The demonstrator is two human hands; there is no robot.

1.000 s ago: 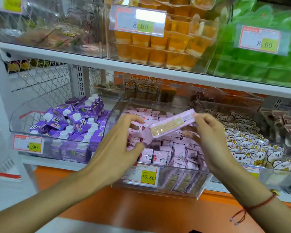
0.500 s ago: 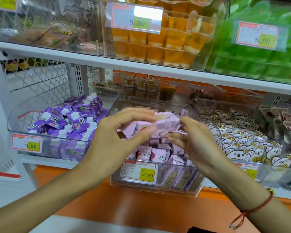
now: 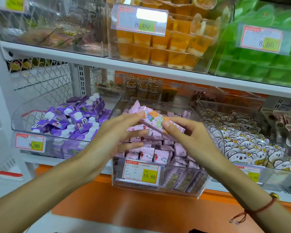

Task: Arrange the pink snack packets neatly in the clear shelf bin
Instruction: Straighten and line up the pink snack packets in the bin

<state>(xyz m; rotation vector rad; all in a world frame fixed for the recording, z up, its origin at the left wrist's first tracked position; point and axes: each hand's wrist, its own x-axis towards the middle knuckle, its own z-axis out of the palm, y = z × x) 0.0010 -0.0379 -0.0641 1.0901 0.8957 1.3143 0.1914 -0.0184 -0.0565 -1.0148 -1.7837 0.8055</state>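
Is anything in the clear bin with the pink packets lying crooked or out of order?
Yes. In the clear bin the pink packets lie jumbled: some stand in the front row, others behind tilt at mixed angles. One packet is out of the pile, pinched in the right hand, the left hand touching it.

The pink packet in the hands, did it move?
Yes. The pink packet turned over and tilted, its left end now higher, still above the clear bin with the 15.80 tag.
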